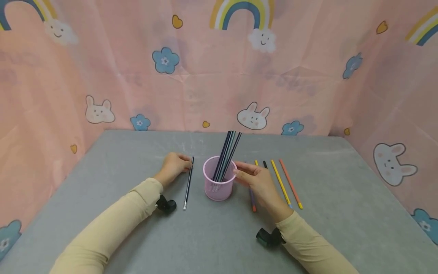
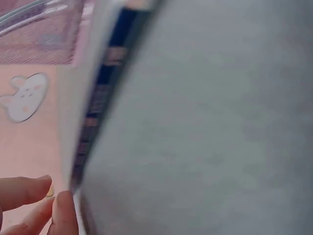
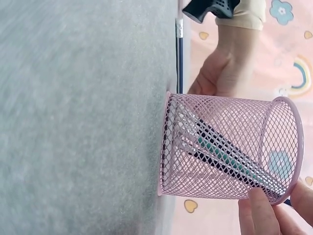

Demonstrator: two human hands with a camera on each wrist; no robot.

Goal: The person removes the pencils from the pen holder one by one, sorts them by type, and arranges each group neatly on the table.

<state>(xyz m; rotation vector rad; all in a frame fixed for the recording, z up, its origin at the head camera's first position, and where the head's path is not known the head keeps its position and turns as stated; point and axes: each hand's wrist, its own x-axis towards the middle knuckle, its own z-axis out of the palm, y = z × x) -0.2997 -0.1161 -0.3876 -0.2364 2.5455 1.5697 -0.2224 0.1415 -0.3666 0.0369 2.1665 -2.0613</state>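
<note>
A pink mesh pencil cup (image 1: 219, 192) stands upright mid-table with several dark pencils (image 1: 226, 156) leaning inside, one of them green (image 3: 225, 156). My right hand (image 1: 263, 186) holds the cup by its right side, thumb at the rim and fingers (image 3: 264, 215) against the mesh. Left of the cup, a dark blue pencil (image 1: 188, 184) lies with its eraser end toward me. My left hand (image 1: 174, 167) is at its far end. In the left wrist view, those fingertips (image 2: 63, 205) are right beside the blurred pencil, which does not show between them.
Right of the cup, partly behind my right hand, lie a yellow pencil (image 1: 280, 182), an orange one (image 1: 291, 182), a purple one with a red end (image 1: 252, 199) and a black one (image 1: 265, 164). A pink patterned cloth (image 1: 205, 95) hangs behind the grey table (image 1: 205, 243).
</note>
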